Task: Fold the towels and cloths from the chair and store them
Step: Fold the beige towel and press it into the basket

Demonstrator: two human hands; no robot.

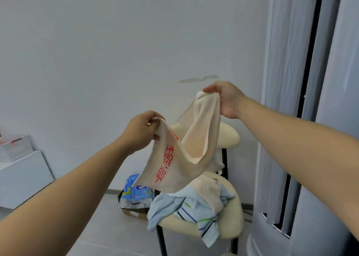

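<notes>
Holds a cream towel [186, 154] with red lettering up in the air, just above and in front of a cream chair [233, 228]. Pinches one upper edge in the left grip [141, 131], fingers curled onto the cloth. Clamps the opposite edge in the right grip [225, 98], raised higher and farther away. Lets the towel sag in a loose loop between the two, opened out, with no neat fold made. Leaves a crumpled heap on the chair seat: a pale blue towel [165, 207], a striped cloth [202, 217] and a whitish cloth [209, 191], all unfolded. Shows no folded stack anywhere in view. Looks like an early stage, with one piece in hand, the heap to fold and everything to store. Far left, a white cabinet [23, 174] carrying a basket [15, 149], perhaps for storage, though impossible to confirm.
</notes>
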